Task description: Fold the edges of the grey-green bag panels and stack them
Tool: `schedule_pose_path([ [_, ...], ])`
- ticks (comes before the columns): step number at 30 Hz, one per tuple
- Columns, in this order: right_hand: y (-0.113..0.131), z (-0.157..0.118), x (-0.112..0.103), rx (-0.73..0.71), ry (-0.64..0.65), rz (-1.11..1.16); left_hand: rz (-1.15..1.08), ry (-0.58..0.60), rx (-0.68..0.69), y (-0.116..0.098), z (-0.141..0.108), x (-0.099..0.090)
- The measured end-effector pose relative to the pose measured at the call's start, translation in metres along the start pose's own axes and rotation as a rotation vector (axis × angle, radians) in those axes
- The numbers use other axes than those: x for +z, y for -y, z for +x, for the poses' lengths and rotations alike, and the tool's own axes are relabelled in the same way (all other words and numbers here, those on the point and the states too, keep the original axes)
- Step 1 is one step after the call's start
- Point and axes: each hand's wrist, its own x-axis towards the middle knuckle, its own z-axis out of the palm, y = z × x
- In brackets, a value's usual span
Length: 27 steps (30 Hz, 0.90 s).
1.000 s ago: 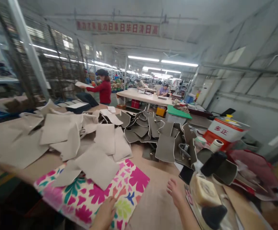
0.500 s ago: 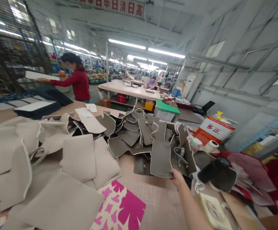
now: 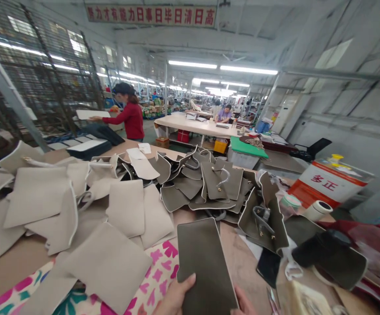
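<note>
A dark panel [image 3: 206,262], pulled from the dark pile [image 3: 209,188] a moment ago, now sits nearer than it, gripped by both left hand [image 3: 173,297] and right hand [image 3: 244,304], ready for working

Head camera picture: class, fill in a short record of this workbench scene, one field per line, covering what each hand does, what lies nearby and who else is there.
Left hand: left hand grips the near edge of the dark olive panel, thumb on top
Right hand: right hand supports the same panel from the right
Under the panel: flowered sheet on the table
Left heap: beige pieces
Middle heap: olive pieces
Right: tape roll, red and white can
Background: person in red top
</note>
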Motion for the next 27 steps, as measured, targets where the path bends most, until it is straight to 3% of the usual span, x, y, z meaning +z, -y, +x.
schedule_pose_path([
  [4, 0.035, -0.005, 0.022, -0.038, -0.117, -0.011, -0.019, -0.024, -0.083, 0.019, -0.031, -0.005],
  [7, 0.057, 0.003, 0.034, -0.076, -0.04, -0.028, -0.018, -0.019, -0.061, 0.022, -0.043, -0.012],
  [17, 0.085, -0.002, 0.057, 0.089, 0.215, -0.088, 0.131, -0.057, -0.001, 0.021, -0.051, -0.026],
  [20, 0.092, -0.004, 0.063, 0.061, 0.222, -0.158, 0.392, -0.216, 0.074, 0.016, -0.047, -0.03],
  [22, 0.091, -0.002, 0.067, 0.002, 0.191, -0.276, 0.616, -0.433, 0.235, 0.007, -0.047, -0.032],
  [24, 0.085, 0.002, 0.073, -0.054, 0.168, -0.397, 0.901, -0.558, 0.539, -0.005, -0.049, -0.027],
  [25, 0.08, 0.004, 0.076, -0.074, 0.167, -0.441, 1.078, -0.533, 0.72, -0.011, -0.052, -0.023],
  [27, 0.071, 0.009, 0.081, -0.094, 0.184, -0.493, 1.466, -0.359, 1.04, -0.021, -0.058, -0.009],
])
